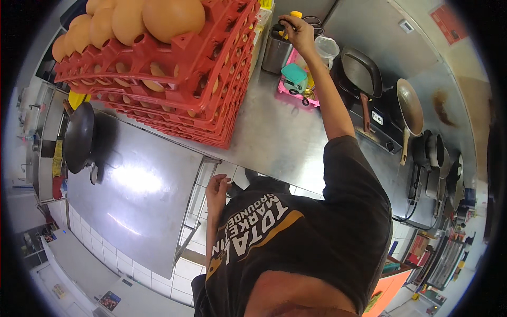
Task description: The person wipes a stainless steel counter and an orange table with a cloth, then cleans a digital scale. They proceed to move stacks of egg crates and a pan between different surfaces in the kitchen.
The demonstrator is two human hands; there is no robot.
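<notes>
My right hand (300,35) reaches to the back of the steel counter (273,123). Its fingers close on a black-handled utensil (283,22) over the metal utensil holder (274,53); the fingers and holder hide what kind it is. Black scissor handles (315,24) and a yellow cap (296,14) show just behind the hand. Below my forearm is a pink plastic basket (282,92) with a teal-lidded container (294,73) in it. A clear plastic jug (327,47) stands beside the wrist. My left hand (217,189) hangs low by my waist, fingers loosely curled, holding nothing visible.
Tall stacked red egg trays (198,95) with brown eggs (173,18) rise at the left of the counter. A square grill pan (361,73) and a frying pan (410,107) sit to the right. A wok (79,138) rests by a lower steel table (146,214).
</notes>
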